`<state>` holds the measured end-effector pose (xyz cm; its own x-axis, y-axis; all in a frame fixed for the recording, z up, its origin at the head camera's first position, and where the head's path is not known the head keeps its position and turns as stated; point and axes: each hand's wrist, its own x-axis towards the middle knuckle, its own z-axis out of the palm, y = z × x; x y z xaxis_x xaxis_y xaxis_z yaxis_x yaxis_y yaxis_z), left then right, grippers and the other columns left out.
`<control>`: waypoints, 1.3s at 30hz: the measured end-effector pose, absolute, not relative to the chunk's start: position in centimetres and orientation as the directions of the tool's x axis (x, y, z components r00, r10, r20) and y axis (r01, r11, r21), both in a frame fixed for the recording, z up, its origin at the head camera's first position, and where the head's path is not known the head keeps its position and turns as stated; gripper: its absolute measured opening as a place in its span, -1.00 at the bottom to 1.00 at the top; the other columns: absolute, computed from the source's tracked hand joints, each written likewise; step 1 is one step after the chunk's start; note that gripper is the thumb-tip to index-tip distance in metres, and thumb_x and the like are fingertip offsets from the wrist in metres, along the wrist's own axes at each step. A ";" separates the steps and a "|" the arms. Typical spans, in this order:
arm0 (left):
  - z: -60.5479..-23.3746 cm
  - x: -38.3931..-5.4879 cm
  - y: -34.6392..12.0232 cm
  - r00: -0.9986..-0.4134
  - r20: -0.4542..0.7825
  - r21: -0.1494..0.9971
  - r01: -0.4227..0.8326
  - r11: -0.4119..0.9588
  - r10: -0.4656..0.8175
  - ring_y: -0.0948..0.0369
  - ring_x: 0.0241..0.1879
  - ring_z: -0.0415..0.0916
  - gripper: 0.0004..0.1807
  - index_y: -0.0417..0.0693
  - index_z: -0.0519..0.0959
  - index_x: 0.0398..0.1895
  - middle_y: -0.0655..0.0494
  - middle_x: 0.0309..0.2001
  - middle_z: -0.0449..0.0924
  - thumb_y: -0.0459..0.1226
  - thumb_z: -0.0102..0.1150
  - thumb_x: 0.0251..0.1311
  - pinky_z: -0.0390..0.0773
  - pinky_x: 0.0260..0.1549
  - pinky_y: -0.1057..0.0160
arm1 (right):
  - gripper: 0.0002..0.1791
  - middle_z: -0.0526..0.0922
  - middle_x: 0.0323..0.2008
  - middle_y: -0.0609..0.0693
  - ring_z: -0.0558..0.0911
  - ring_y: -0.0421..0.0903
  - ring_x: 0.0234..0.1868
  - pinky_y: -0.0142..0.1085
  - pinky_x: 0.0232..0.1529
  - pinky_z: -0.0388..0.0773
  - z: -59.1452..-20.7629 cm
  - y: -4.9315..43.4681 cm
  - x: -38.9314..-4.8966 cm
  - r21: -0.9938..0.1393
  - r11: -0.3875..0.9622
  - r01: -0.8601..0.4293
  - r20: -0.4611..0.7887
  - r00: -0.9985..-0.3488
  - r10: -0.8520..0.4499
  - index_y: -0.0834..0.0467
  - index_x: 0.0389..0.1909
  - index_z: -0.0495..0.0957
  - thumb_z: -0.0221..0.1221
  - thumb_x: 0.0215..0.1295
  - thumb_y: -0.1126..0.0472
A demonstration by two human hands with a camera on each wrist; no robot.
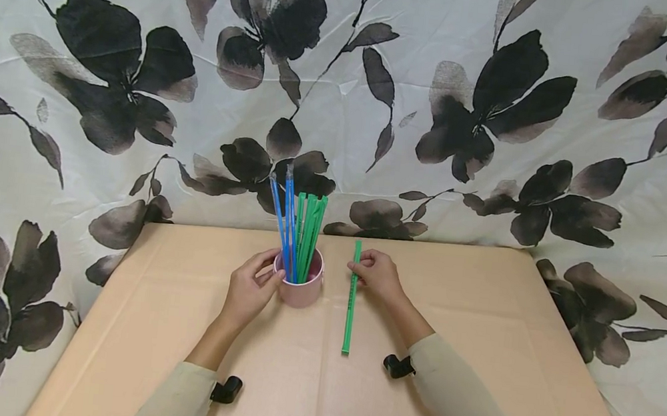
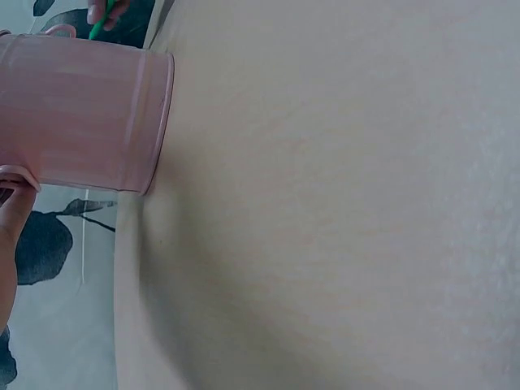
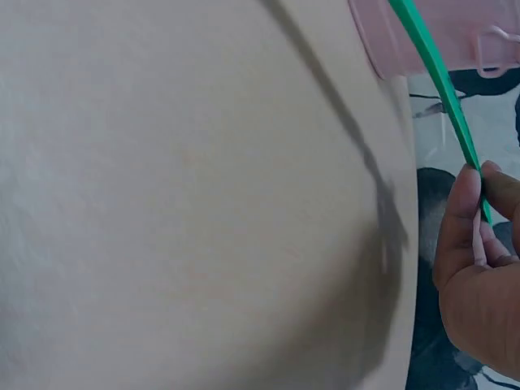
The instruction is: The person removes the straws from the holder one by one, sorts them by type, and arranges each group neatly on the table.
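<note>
A small pink bucket (image 1: 300,294) with little side handles stands upright on the table. Several green wrapped straws (image 1: 309,232) and a few blue straws (image 1: 286,223) lean inside it. My left hand (image 1: 250,292) holds the bucket by its left side near the rim; in the left wrist view a finger (image 2: 16,215) lies at the handle. To the right of the bucket, my right hand (image 1: 380,276) pinches one green wrapped straw (image 1: 350,310) near its far end between thumb and fingers. That straw points back toward me, apart from the bucket, and its shadow falls on the table.
The table (image 1: 452,293) has a tan covering with fold lines. Behind and around it hangs a white cloth (image 1: 342,122) with dark flowers. Each sleeve has a black wrist camera (image 1: 227,390) beside it.
</note>
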<state>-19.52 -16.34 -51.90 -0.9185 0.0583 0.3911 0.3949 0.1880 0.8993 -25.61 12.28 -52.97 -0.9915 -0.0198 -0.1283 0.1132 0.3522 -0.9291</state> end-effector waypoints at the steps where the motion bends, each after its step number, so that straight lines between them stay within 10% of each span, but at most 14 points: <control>1: -51.9 -19.6 -16.3 -0.917 0.394 0.898 0.397 0.188 0.057 -0.28 0.23 0.56 -0.51 -0.44 0.51 0.27 -0.38 0.21 0.56 -0.51 0.33 0.27 0.69 0.16 -0.03 | -0.74 0.69 -0.45 0.03 0.70 0.02 -0.54 -0.24 -0.46 0.81 -53.1 12.1 -25.6 -0.932 0.344 0.116 -0.131 -0.991 -0.021 0.32 -0.17 0.59 0.42 0.28 0.26; 27: -52.0 -19.8 -16.5 -0.917 0.395 0.892 0.399 0.213 0.063 -0.18 0.24 0.58 -0.52 -0.32 0.53 0.28 -0.24 0.21 0.60 -0.44 0.33 0.31 0.69 0.17 0.20 | -0.79 0.73 -0.51 0.01 0.66 -0.21 -0.53 -0.48 -0.47 0.70 -54.3 9.9 -25.4 -0.880 0.438 0.183 -0.257 -0.959 -0.116 0.33 -0.17 0.64 0.39 0.28 0.31; 39: -51.9 -19.8 -16.3 -0.919 0.390 0.896 0.393 0.206 0.057 -0.29 0.23 0.55 -0.51 -0.43 0.50 0.28 -0.38 0.20 0.57 -0.52 0.30 0.28 0.67 0.18 -0.06 | -0.86 0.71 -0.53 0.10 0.68 -0.15 -0.57 -0.49 -0.56 0.63 -53.7 9.2 -25.2 -0.856 0.492 0.160 -0.241 -0.965 -0.105 0.30 -0.30 0.62 0.41 0.22 0.36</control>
<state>-19.79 -16.27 -51.87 -0.9190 0.0567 0.3900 0.3930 0.2065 0.8960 -25.24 9.16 -53.71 -0.9648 -0.1054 -0.2409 0.1599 0.4922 -0.8557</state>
